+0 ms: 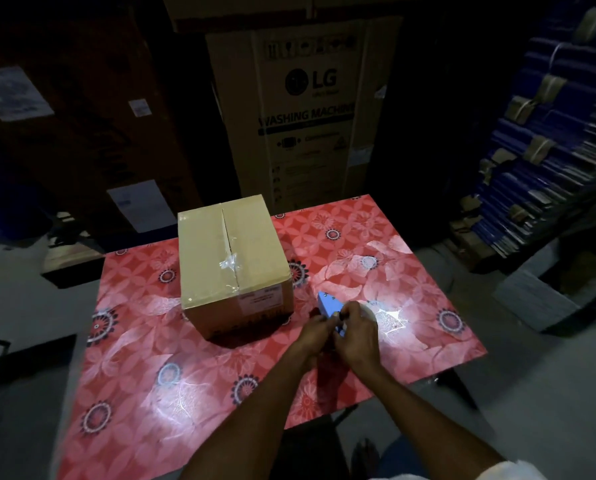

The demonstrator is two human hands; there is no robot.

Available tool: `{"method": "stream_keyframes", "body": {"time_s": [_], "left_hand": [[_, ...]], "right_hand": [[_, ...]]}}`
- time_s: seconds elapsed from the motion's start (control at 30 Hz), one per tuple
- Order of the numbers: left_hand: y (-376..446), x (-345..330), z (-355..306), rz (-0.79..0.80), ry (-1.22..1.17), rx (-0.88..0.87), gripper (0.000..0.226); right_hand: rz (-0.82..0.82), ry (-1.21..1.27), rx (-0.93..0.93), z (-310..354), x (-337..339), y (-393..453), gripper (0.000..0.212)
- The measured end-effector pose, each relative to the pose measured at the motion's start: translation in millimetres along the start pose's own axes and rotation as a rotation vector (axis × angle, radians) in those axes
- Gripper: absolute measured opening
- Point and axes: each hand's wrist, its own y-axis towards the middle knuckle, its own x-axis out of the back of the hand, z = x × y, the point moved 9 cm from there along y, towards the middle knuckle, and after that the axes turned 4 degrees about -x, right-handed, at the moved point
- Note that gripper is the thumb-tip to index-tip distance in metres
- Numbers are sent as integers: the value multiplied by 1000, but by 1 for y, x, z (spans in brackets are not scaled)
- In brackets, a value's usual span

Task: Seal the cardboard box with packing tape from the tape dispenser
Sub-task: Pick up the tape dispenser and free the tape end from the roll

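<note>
Brown cardboard box (234,268) sits flaps-closed on the table, blue tape dispenser (328,305) just beside its near-right corner

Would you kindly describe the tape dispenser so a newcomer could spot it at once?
Start at the red floral table, then the closed cardboard box on it. Just right of the box's near corner, the left hand and right hand hold the tape dispenser, the table's only blue object.

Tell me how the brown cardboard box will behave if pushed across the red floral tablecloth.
The brown cardboard box looks squat with a broad base, so it probably slides rather than tips. The red floral tablecloth looks glossy, likely giving little grip. Its weight cannot be judged.
</note>
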Motion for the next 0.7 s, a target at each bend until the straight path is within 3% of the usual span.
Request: {"method": "stream_keyframes", "body": {"time_s": [0.17,0.33,0.5,0.6,0.7], "left_hand": [[4,1,-16,-25,-196,-99,30],[-2,-6,-31,-6,-474,-91,37],[-4,-11,-51,4,-536,-133,61],[-3,-14,-59,12,-503,-164,73],[-9,-14,-67,25,-515,-171,69]], "right_hand": [[-33,-4,169,35,9,-9,38],[-58,-412,475,66,5,-19,65],[24,-684,544,63,3,-23,76],[67,-726,556,82,15,-20,60],[89,-603,631,111,44,-24,31]]}}
